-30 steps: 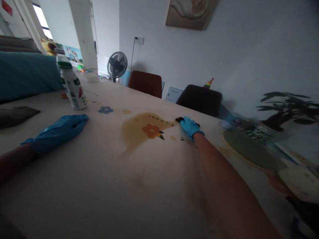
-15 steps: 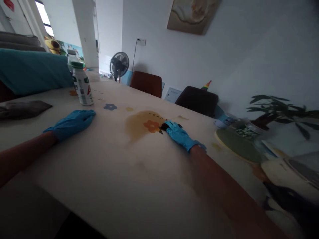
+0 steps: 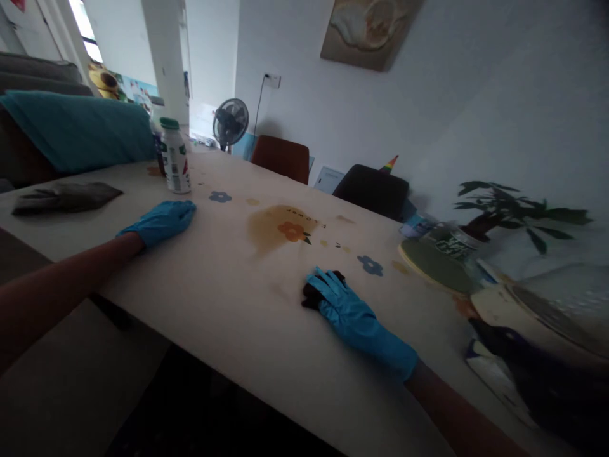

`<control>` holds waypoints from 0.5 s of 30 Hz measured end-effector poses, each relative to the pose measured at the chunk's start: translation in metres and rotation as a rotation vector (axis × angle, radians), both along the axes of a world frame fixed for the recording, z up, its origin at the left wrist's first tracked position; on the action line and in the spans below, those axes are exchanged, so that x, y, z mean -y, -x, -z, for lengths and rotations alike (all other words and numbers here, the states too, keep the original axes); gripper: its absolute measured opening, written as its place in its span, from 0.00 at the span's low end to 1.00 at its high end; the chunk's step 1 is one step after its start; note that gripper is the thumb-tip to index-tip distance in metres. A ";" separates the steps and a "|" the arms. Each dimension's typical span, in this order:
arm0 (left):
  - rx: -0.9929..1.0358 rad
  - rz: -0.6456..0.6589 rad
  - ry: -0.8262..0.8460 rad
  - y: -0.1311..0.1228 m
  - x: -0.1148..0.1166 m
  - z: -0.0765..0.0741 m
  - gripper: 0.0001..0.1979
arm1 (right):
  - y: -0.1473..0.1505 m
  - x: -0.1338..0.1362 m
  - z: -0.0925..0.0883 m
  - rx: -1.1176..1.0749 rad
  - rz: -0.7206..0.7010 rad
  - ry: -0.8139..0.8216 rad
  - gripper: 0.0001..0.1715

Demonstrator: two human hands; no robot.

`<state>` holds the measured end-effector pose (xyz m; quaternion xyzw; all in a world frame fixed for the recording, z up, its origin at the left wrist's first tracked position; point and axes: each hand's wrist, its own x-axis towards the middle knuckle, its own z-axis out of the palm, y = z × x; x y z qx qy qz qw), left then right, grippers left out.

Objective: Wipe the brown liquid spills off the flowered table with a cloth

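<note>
My right hand, in a blue glove, presses a dark cloth against the pale tabletop. Parts of the cloth stick out past the fingertips; the rest is hidden under the palm. To the left, my left hand, also gloved in blue, lies flat on the table holding nothing. Just beyond it stands a white bottle with a green cap. A brownish stain spreads between the hands, partly around a printed orange flower. Blue printed flowers mark the surface too.
A grey cloth lies at the table's left. On the right are a round green mat, a potted plant, a pale lidded container and dark fabric. Chairs and a fan stand beyond the far edge.
My right hand has drawn the dark cloth back toward me, away from the orange flower. My left hand stays on the table near the bottle. The view has shifted slightly.
</note>
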<state>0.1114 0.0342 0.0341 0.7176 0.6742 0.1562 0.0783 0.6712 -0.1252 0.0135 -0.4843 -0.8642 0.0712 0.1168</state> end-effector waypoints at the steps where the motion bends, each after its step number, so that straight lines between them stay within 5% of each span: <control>1: -0.005 0.003 0.008 0.000 0.000 0.000 0.34 | -0.003 0.004 0.002 0.005 0.006 -0.007 0.36; 7: -0.012 0.012 0.003 -0.004 0.001 -0.002 0.33 | 0.002 -0.014 0.011 0.033 0.020 -0.045 0.38; 15: 0.006 0.004 -0.002 -0.002 0.003 -0.001 0.36 | 0.070 -0.118 -0.007 0.124 0.208 0.016 0.41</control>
